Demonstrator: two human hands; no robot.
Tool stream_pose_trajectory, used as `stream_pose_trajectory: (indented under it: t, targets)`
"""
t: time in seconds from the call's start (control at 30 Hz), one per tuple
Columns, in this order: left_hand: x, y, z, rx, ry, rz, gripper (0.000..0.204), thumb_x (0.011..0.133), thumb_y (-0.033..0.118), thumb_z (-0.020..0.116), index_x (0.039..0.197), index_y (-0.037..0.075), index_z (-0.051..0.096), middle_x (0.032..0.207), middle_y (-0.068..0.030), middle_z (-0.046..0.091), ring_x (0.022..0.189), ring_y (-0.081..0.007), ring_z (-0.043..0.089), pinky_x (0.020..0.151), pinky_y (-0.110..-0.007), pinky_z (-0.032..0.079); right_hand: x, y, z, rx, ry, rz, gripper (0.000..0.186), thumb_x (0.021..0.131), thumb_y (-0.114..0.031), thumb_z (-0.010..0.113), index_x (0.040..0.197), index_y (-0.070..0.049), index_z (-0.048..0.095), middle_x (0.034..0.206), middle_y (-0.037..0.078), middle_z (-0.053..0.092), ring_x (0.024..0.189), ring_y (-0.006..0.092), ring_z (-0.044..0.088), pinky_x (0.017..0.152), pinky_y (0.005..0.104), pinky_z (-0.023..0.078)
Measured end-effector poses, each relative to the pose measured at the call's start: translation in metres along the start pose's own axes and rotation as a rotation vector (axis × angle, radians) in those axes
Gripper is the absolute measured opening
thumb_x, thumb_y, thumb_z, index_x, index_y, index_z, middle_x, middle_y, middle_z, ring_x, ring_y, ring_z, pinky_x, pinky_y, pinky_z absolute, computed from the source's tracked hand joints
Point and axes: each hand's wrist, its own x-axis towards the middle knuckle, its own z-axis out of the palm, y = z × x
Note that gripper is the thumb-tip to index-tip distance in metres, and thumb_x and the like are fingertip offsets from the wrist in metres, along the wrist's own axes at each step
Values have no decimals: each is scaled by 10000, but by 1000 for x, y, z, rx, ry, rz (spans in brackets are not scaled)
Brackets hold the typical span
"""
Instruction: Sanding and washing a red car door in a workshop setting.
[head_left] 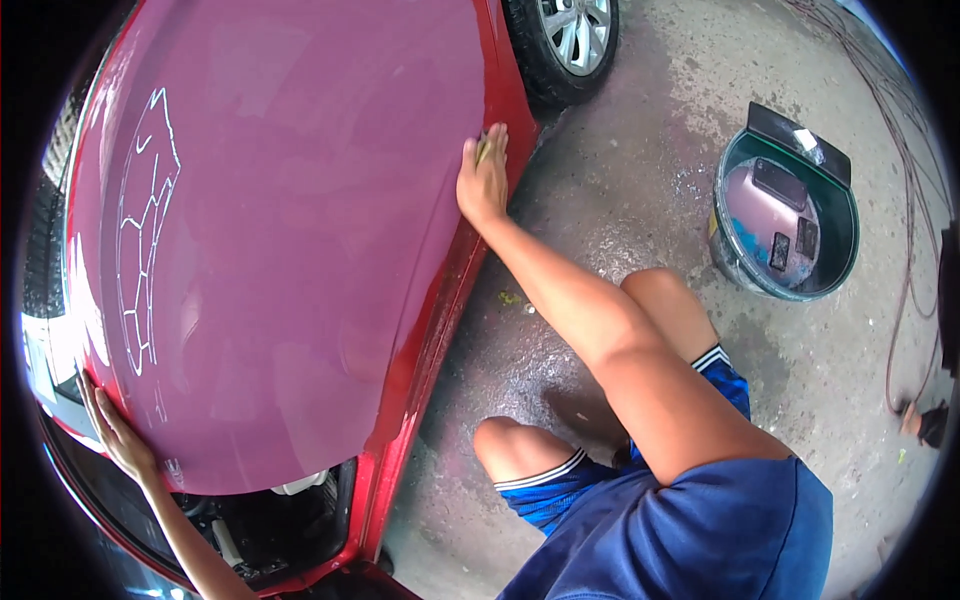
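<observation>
A red car panel [290, 240] fills the left side, coated in a dull pinkish film with thin white lines on it. At its right edge, near the wheel, my right hand [483, 180] presses a yellowish pad [486, 147] to the surface, fingers curved over it. My left hand [120, 430] lies open on the panel's lower left edge, fingers stretched out. Below it a dark opening [260, 540] shows beside the red bodywork.
A wheel [575, 35] stands at the top. On the wet floor at right sits a dark green tub [840, 250] with murky pink liquid and dark blocks [780, 185]. Hoses [890, 120] run along the far right, where someone's foot [915, 422] shows at the edge.
</observation>
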Motion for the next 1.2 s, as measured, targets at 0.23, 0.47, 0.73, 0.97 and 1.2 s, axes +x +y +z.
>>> stream_pose_trajectory:
  t: [0.23, 0.47, 0.73, 0.97, 1.2]
  targets:
    - [-1, -7, -1, 5, -25, -38, 553, 1113, 393, 393, 1535, 43, 462, 1607, -157, 429, 1505, -307, 368, 1240, -398, 244, -14, 6, 7, 38, -29, -20, 753, 1107, -424, 309, 1560, 157, 152, 1643, 365, 115, 1562, 433, 119, 1291, 445, 107]
    - [-2, 4, 2, 6, -20, -21, 552, 1114, 391, 391, 1535, 40, 462, 1601, -162, 435, 1512, -305, 356, 1245, -401, 231, -20, -5, 5, -4, -61, 7, 743, 1111, -422, 292, 1560, 156, 160, 1651, 348, 128, 1556, 456, 125, 1280, 501, 127]
    - [-2, 2, 0, 16, -15, -14, 558, 1111, 409, 387, 1536, 56, 466, 1586, -155, 458, 1490, -317, 392, 1237, -409, 256, -21, -4, 3, -134, -92, -57, 766, 1100, -477, 274, 1598, 88, 136, 1668, 321, 109, 1564, 432, 131, 1258, 541, 178]
    - [-1, 8, 0, 7, 7, -12, 555, 1110, 414, 391, 1537, 68, 468, 1587, -155, 458, 1489, -318, 394, 1236, -408, 258, -11, -11, -5, -129, -81, 27, 770, 1096, -488, 277, 1596, 87, 159, 1679, 283, 140, 1569, 397, 151, 1247, 558, 207]
    - [-1, 11, 0, 14, 1, -32, 553, 1112, 414, 390, 1541, 74, 464, 1591, -160, 449, 1493, -322, 385, 1237, -412, 256, -5, -16, -4, -112, -78, 68, 779, 1094, -502, 273, 1600, 79, 151, 1682, 278, 133, 1571, 403, 134, 1247, 573, 192]
